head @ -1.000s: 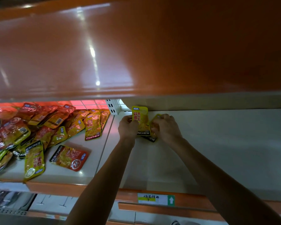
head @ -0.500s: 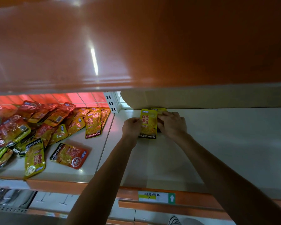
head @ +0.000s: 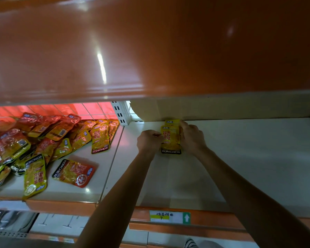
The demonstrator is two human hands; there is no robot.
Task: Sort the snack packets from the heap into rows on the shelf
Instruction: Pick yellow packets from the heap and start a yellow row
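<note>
Head view: on the cream shelf (head: pixel 249 158), just past the frame's middle toward 12 o'clock, a yellow KONCHEW packet (head: pixel 170 140) lies flat close to the back wall, its black brand band turned toward the person. A second yellow packet (head: pixel 172 122) shows from under its far end, at its 12 o'clock, right up against the back wall.

The left hand (head: pixel 149 140) sits at the packet's 9 o'clock, fingers curled in, pinching its left edge. The right hand (head: pixel 192 138) sits at its 3 o'clock, fingers curled over the right edge, fingertips reaching up beside the second yellow packet; both forearms run in from 6 o'clock.

The heap (head: pixel 43 140) lies at the frame's 9 o'clock on the neighbouring shelf bay, across a seam; its red and yellow packets overlap every which way against a wire mesh back (head: pixel 89 109). At the heap's 3 o'clock edge a yellow heap packet (head: pixel 100 138) lies lengthwise, brand band to the front. At its 5 o'clock a red packet (head: pixel 73 173) lies alone, turned sideways. At its 6 o'clock a front yellow packet (head: pixel 35 176) reaches the shelf's front lip.

A white slotted upright (head: pixel 120 113) stands at the hands' 10 o'clock. A price label (head: pixel 169 217) with handwriting and a green arrow sits on the orange front rail at the packet's 6 o'clock. An orange upper shelf (head: pixel 150 51) fills the top half of the frame.
</note>
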